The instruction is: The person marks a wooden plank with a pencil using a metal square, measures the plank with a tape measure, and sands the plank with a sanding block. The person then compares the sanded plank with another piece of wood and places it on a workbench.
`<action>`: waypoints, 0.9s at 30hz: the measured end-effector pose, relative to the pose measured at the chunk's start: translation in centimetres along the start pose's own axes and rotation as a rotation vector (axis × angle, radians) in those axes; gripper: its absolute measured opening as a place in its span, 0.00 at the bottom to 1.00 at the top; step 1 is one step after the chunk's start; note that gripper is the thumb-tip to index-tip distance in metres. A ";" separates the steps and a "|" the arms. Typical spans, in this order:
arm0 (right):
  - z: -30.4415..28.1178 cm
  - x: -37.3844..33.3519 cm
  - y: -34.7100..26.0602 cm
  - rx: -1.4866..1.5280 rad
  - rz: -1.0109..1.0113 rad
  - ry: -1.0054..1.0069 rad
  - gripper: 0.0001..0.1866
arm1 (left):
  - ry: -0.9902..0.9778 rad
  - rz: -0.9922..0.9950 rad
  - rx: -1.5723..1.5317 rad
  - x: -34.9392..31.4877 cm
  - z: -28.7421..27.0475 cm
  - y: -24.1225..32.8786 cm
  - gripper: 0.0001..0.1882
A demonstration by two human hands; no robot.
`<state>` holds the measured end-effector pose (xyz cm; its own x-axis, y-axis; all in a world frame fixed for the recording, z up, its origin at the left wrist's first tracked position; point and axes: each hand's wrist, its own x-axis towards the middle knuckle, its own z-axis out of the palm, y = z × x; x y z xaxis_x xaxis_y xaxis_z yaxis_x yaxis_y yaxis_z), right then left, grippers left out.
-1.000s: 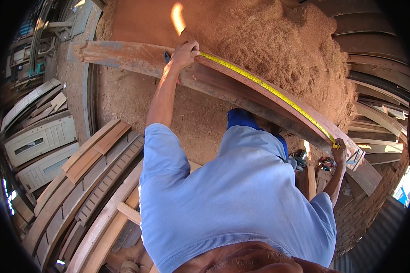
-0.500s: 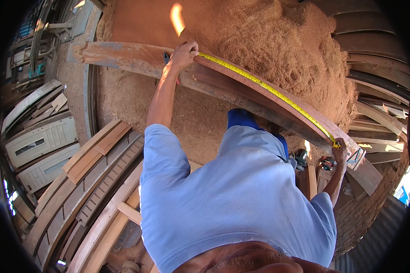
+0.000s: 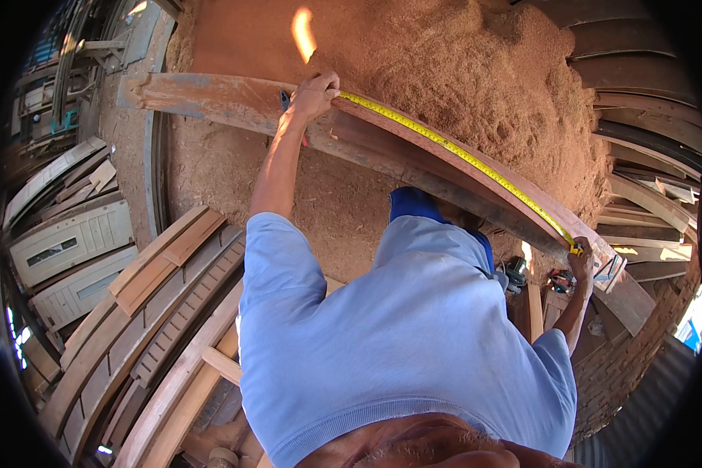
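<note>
A yellow tape measure lies stretched along a long reddish wooden board. My left hand is closed on the tape's far left end, pressing it at the board's end. At the right, my right hand grips the tape's case near the board's other end; the fingers there are partly hidden. Beneath the board runs a longer, worn plank, which reaches out to the left past my left hand. A small dark tool shows beside my left wrist, mostly hidden.
A heap of sawdust spreads beyond the board. Power tools sit on the ground near my right forearm. Stacked timber and pale panelled doors stand at the left, and more planks lie at the far right.
</note>
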<state>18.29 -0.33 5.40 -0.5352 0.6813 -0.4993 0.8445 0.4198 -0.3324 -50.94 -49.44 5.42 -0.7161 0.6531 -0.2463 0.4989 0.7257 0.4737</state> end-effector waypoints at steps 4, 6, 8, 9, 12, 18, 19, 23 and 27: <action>0.4 -0.2 0.8 -0.015 0.019 0.008 0.25 | -0.128 -0.088 0.043 0.4 -0.9 1.7 0.08; 0.3 0.2 0.3 -0.033 -0.003 0.001 0.25 | -0.166 -0.076 0.077 0.3 -1.5 1.4 0.08; 0.3 0.2 0.3 -0.037 -0.031 0.009 0.25 | -0.192 -0.087 0.118 0.5 -1.8 1.5 0.08; 0.4 0.0 0.4 -0.032 -0.047 0.021 0.24 | -0.207 -0.088 0.142 0.8 -1.9 1.8 0.08; 0.7 -1.0 0.8 -0.008 -0.082 0.038 0.22 | -0.179 -0.007 0.204 1.8 -1.4 2.6 0.07; 0.8 -1.6 -3.0 -0.068 -0.050 0.235 0.18 | -0.244 0.071 0.134 3.0 -0.1 -2.9 0.07; 0.0 -1.9 -4.2 -0.058 -0.049 0.177 0.20 | -0.244 0.069 0.199 3.1 -0.2 -2.9 0.08; -0.7 -4.3 -3.9 0.085 0.014 0.289 0.26 | -0.240 0.084 0.099 4.0 -0.3 -2.3 0.08; -1.0 -5.1 0.3 0.158 0.067 0.366 0.30 | -0.220 0.090 0.254 4.8 -0.6 -2.9 0.08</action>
<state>21.28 -3.08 8.65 -0.4137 0.8844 -0.2161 0.8492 0.2893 -0.4417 -56.09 -48.51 3.36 -0.5550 0.7278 -0.4029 0.6806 0.6758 0.2831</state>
